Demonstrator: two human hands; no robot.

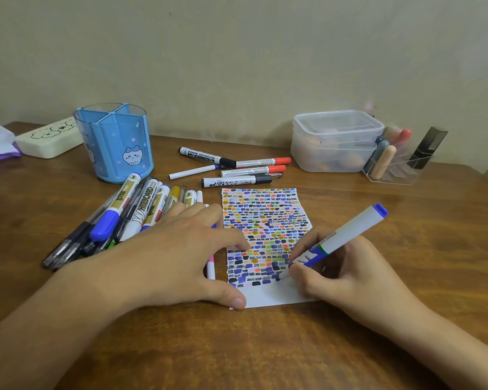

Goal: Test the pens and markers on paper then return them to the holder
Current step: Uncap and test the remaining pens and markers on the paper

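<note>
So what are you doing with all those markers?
A person is testing markers on a strip of paper. The right hand holds a blue whiteboard marker with its tip on the paper, near the bottom of the colourful swatches. The left hand rests flat, its thumb and a fingertip on the paper's left edge. A pile of pens and markers lies beside the blue holder, with a few more whiteboard markers behind the paper.

Left hand point(178, 249) hides part of the pens point(119, 218).
</note>
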